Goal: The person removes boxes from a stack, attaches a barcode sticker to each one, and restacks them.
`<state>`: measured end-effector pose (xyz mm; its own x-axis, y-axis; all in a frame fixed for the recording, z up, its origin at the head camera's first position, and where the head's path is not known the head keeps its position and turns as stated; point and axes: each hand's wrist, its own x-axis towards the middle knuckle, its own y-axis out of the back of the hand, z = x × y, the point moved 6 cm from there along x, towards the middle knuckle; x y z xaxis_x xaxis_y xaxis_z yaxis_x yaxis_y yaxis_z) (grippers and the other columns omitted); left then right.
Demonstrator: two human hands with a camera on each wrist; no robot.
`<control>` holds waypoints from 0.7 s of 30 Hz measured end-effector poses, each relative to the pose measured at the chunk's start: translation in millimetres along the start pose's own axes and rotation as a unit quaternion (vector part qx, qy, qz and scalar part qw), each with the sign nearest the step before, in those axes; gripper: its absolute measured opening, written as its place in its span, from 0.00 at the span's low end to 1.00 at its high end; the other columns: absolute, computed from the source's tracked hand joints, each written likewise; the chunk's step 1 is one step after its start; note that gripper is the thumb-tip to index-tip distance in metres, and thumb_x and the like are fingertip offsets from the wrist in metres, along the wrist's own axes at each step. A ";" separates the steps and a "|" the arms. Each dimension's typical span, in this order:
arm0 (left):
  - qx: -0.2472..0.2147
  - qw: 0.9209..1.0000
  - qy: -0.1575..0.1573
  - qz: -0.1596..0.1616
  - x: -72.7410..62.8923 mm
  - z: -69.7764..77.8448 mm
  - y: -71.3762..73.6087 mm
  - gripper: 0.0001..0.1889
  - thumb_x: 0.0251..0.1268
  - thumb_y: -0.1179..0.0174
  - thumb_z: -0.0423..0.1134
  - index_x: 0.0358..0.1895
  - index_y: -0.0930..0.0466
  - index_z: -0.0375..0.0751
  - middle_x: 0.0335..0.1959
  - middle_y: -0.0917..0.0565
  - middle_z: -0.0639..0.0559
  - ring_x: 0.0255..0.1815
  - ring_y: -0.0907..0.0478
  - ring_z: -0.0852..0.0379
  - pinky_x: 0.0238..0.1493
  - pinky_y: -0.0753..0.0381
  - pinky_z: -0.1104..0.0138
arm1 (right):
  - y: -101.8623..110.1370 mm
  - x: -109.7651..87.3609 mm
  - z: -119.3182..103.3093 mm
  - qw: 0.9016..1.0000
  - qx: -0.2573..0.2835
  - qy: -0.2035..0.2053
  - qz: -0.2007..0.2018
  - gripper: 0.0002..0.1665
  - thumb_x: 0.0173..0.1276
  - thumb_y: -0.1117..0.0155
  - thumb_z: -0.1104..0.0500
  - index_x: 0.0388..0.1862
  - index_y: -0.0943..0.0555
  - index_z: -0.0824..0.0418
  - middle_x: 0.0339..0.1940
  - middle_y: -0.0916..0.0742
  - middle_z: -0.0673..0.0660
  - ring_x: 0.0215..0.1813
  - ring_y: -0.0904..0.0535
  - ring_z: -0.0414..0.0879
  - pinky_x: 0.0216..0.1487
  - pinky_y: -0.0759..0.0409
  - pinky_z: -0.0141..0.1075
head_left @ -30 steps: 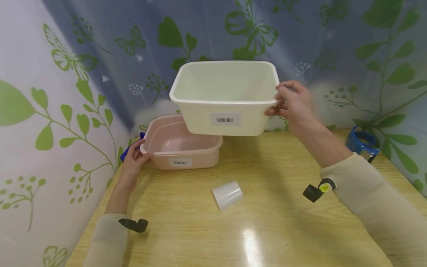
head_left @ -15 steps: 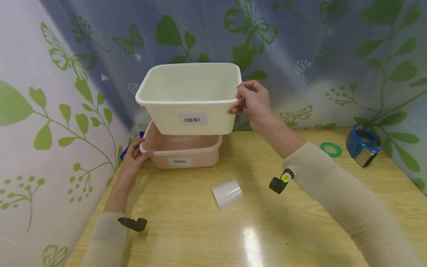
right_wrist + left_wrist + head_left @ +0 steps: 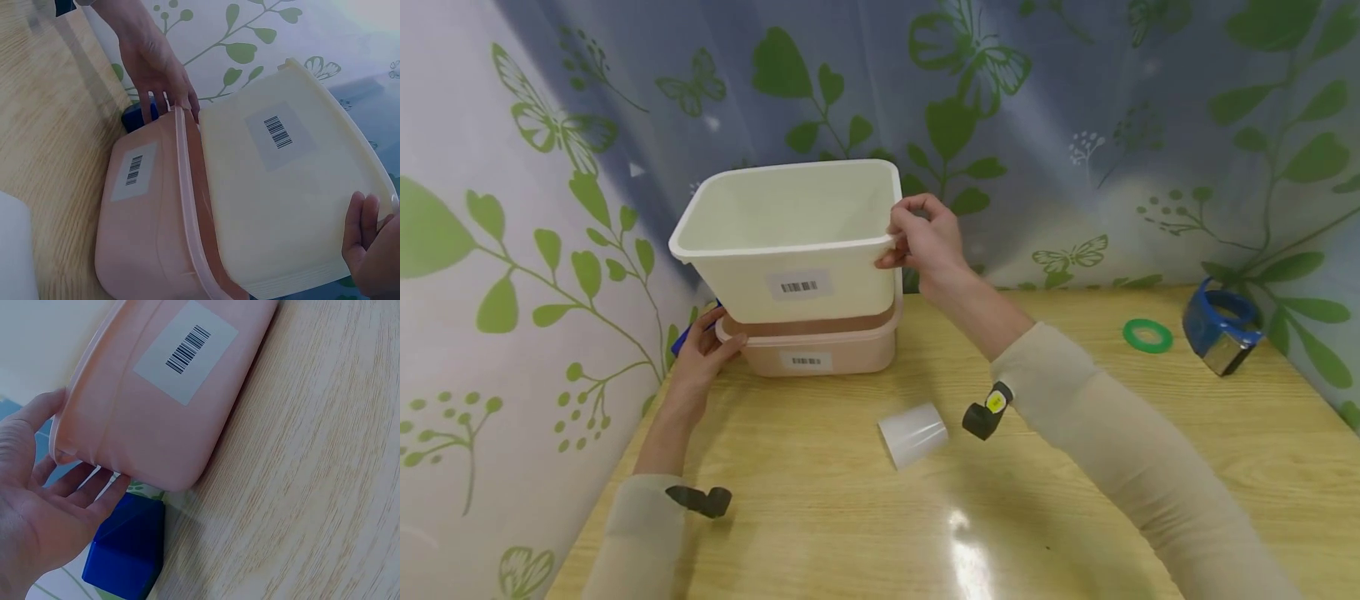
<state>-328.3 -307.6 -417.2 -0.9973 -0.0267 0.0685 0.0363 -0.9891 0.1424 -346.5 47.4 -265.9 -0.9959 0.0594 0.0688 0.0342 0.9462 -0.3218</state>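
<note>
A cream plastic bin (image 3: 730, 283) with a barcode label is held upright over a pink bin (image 3: 857, 354), its bottom at the pink rim. My right hand (image 3: 928, 237) grips the cream bin's right rim, thumb on top and fingers below; the right wrist view shows this hand (image 3: 375, 250) at the rim too. The pink bin stands on the table. At its front left corner, my left hand (image 3: 696, 358) pinches the rim. In the left wrist view, the left hand (image 3: 47, 500) has its thumb at the rim and its fingers curled under the lip.
A blue object (image 3: 128, 547) stands close to the pink bin's left end. A white cylinder (image 3: 913, 435) lies mid-table. To the right are a green tape ring (image 3: 1147, 336) and a blue tape dispenser (image 3: 1221, 325). A patterned curtain (image 3: 1052, 167) hangs behind the table.
My right hand has carried the cream bin left, then a little down, from beyond the pink bin's right end to over it. The left hand and pink bin have stayed in place.
</note>
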 end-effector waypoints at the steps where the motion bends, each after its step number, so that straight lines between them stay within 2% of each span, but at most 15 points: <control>1: 0.002 1.000 0.002 0.000 -0.1 -0.3 0.2 0.43 0.75 0.35 0.45 0.84 0.51 0.50 0.81 0.41 0.41 0.79 0.40 0.49 0.62 0.27 0.78 | -1.0 0.4 2.1 1.000 0.000 -0.001 0.001 0.07 0.67 0.45 0.69 0.39 0.24 0.58 0.19 0.25 0.53 0.14 0.26 0.45 0.25 0.13 0.37; 12: 0.012 1.000 0.010 -0.009 -0.9 -1.1 0.6 0.44 0.75 0.35 0.46 0.84 0.52 0.50 0.82 0.41 0.42 0.81 0.41 0.47 0.66 0.30 0.73 | -0.2 4.0 25.6 1.000 0.006 -0.019 0.003 0.09 0.65 0.47 0.71 0.39 0.24 0.58 0.21 0.25 0.54 0.14 0.27 0.45 0.25 0.14 0.36; 17: 0.010 1.000 0.000 -0.008 -2.0 -0.7 0.7 0.43 0.75 0.35 0.45 0.84 0.51 0.51 0.82 0.40 0.43 0.81 0.42 0.47 0.67 0.30 0.73 | 1.3 4.3 36.6 1.000 0.000 -0.021 0.005 0.09 0.66 0.46 0.71 0.39 0.25 0.58 0.21 0.23 0.54 0.14 0.27 0.43 0.24 0.15 0.35; 19: 0.009 1.000 -0.003 -0.008 -2.0 -0.1 0.6 0.43 0.75 0.35 0.44 0.84 0.51 0.50 0.82 0.40 0.43 0.81 0.42 0.47 0.70 0.31 0.71 | 2.0 3.7 41.1 1.000 0.001 -0.025 0.009 0.09 0.66 0.46 0.71 0.39 0.25 0.58 0.21 0.23 0.53 0.13 0.27 0.43 0.23 0.15 0.34; 21: 0.009 1.000 -0.004 -0.011 -1.7 0.3 0.4 0.43 0.75 0.35 0.44 0.84 0.52 0.50 0.82 0.41 0.43 0.81 0.42 0.47 0.75 0.34 0.64 | 3.3 3.1 46.0 0.999 0.002 -0.029 0.012 0.09 0.66 0.46 0.71 0.40 0.25 0.58 0.21 0.23 0.53 0.13 0.27 0.42 0.22 0.16 0.33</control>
<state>-326.6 -308.0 -417.0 -0.9973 -0.0035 0.0735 0.0155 -0.9866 0.1622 -353.3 36.1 -310.2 -0.9980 0.0629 0.0056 0.0576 0.9435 -0.3264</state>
